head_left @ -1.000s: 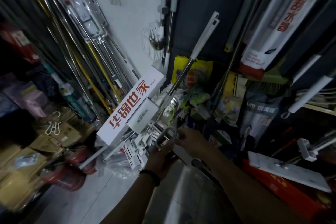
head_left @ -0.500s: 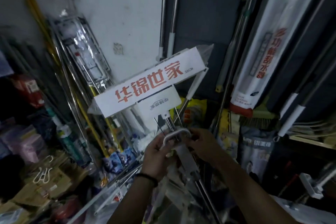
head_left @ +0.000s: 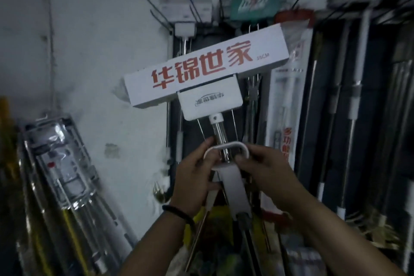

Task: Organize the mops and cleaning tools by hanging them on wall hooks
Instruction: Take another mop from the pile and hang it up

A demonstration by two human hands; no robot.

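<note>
I hold a flat mop upright, head uppermost, in front of the wall. Its head is a long white box with red Chinese lettering, tilted up to the right, above a white bracket and a shiny pole. My left hand and my right hand both grip the white loop handle on the pole. Above the mop head, several thin metal wall hooks stick out of the white wall.
Packaged mops and poles hang along the dark panel at right. A tall white package with red print hangs beside the mop. Plastic-wrapped metal racks lean at lower left. A green sign sits near the hooks.
The mop has risen from low and slanted to upright against the wall, head near the hooks. Both hands came up with it, and my view swung upward.
</note>
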